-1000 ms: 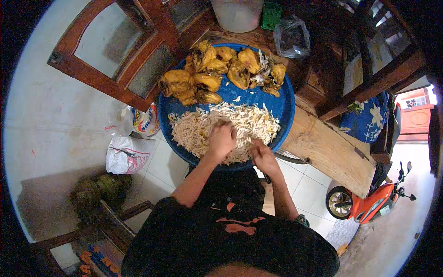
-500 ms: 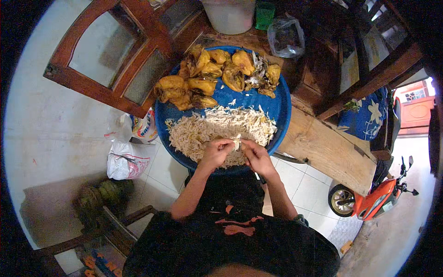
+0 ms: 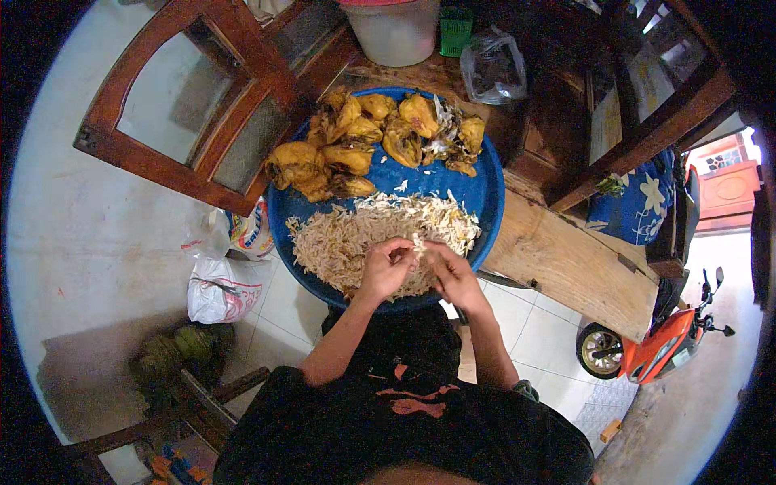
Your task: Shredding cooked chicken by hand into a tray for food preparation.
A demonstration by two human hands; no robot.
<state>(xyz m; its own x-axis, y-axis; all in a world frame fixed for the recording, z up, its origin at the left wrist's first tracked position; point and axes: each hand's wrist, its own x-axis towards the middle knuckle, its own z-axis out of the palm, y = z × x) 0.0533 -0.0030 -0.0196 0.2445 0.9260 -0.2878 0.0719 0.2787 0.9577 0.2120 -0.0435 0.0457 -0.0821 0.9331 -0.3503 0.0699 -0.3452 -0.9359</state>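
My left hand (image 3: 386, 268) and my right hand (image 3: 451, 275) meet over the near part of a round blue tray (image 3: 396, 176). A small pale shred of chicken (image 3: 418, 242) is pinched between the fingertips of both. Below them spreads a broad heap of shredded chicken (image 3: 339, 242), whitish with a few yellow bits. Along the tray's far side lie several cooked yellow-brown chicken pieces (image 3: 303, 168), with picked bones and scraps (image 3: 443, 137) among those on the right.
Behind the tray stand a white bucket (image 3: 394, 34), a green basket (image 3: 456, 32) and a clear plastic bag (image 3: 494, 69). A wooden cabinet door (image 3: 202, 153) hangs at left, above a white sack (image 3: 222, 289). To the right are a wooden plank (image 3: 566, 250) and an orange motorbike (image 3: 659, 347).
The view has shifted slightly. My fingers have moved a little on the shred of chicken, and the left hand's fingers are more curled. The pieces on the tray lie as before.
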